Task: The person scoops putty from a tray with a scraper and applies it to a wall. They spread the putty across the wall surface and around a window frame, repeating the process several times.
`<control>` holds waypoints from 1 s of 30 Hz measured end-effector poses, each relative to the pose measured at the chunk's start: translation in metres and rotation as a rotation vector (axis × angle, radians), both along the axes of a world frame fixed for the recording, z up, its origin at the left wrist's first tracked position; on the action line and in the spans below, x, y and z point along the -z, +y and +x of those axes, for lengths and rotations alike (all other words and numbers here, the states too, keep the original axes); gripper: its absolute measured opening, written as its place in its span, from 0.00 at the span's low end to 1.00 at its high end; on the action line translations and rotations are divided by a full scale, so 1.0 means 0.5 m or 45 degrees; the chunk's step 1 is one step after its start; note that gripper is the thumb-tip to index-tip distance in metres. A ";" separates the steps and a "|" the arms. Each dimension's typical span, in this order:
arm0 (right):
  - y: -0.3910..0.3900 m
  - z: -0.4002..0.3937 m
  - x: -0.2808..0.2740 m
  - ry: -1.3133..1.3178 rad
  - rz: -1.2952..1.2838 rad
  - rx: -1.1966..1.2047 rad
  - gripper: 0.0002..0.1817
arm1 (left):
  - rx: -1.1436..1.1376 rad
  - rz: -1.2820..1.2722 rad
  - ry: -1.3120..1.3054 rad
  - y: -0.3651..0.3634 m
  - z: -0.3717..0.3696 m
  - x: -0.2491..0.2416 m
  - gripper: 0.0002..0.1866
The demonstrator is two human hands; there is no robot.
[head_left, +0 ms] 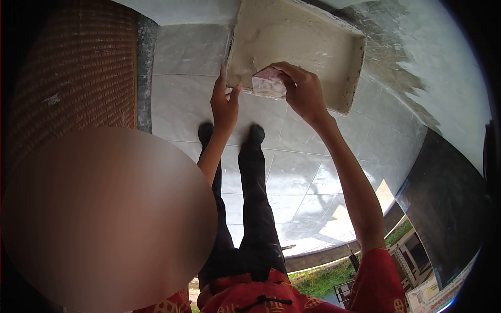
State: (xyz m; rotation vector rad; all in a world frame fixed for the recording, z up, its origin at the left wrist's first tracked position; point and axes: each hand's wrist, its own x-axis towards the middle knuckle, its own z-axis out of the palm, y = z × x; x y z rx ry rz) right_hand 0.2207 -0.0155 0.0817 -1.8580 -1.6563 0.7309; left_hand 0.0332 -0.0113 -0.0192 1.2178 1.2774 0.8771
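Observation:
A large shallow tray (356, 70) with a crusted rim holds a smooth beige paste. At its near edge my right hand (302, 91) grips a small block (269, 82), pinkish on top and smeared with pale paste. The block rests at the tray's near rim. My left hand (225, 107) is at the tray's near left corner, thumb and fingers apart, with the fingertips touching or very close to the rim. Nothing shows between its fingers.
Grey floor tiles (297, 161) lie below, with my dark shoes on them. A brown woven panel (78, 68) stands at the left. A patchy painted wall (443, 68) and a dark panel (443, 203) are at the right. A large blurred oval covers the lower left.

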 end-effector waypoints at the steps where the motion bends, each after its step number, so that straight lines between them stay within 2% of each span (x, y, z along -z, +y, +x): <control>1: 0.006 0.007 -0.007 0.065 -0.032 0.044 0.16 | 0.038 -0.035 0.068 0.003 -0.003 -0.007 0.33; 3: 0.003 0.014 -0.022 0.051 -0.062 0.089 0.16 | 0.080 -0.064 0.132 0.006 -0.014 -0.008 0.33; 5: -0.003 0.018 -0.033 0.217 -0.021 0.283 0.15 | 0.144 0.148 0.374 0.010 -0.028 0.002 0.34; 6: -0.006 0.022 -0.045 0.215 -0.012 0.287 0.15 | 0.147 0.157 0.371 0.013 -0.028 -0.014 0.34; 8: -0.011 0.030 -0.074 0.475 -0.170 0.490 0.14 | 0.121 0.181 0.481 0.026 -0.030 -0.048 0.35; 9: -0.013 0.032 -0.092 0.474 -0.155 0.492 0.14 | 0.122 0.196 0.477 0.036 -0.028 -0.070 0.35; 11: -0.016 0.033 -0.138 0.921 -0.152 0.634 0.15 | 0.163 0.344 0.559 0.064 -0.024 -0.118 0.33; 12: -0.015 0.028 -0.165 0.921 -0.129 0.631 0.15 | 0.162 0.367 0.554 0.082 -0.022 -0.141 0.33; 14: -0.014 0.017 -0.228 1.171 -0.009 0.715 0.18 | 0.192 0.642 0.633 0.121 -0.015 -0.195 0.31; 18: -0.011 0.007 -0.358 1.176 0.164 0.681 0.20 | 0.221 0.834 0.675 0.184 -0.010 -0.342 0.32; 20: -0.011 -0.002 -0.433 1.278 0.325 0.761 0.22 | 0.217 0.966 0.678 0.212 -0.006 -0.415 0.31; 24: -0.021 0.003 -0.592 1.260 0.496 0.799 0.18 | 0.199 1.193 0.618 0.263 0.010 -0.580 0.31; 26: -0.027 0.013 -0.665 1.271 0.597 0.832 0.23 | 0.164 1.354 0.626 0.280 0.023 -0.668 0.30; 30: -0.047 0.051 -0.791 1.241 0.786 0.816 0.19 | 0.096 1.589 0.597 0.303 0.068 -0.838 0.30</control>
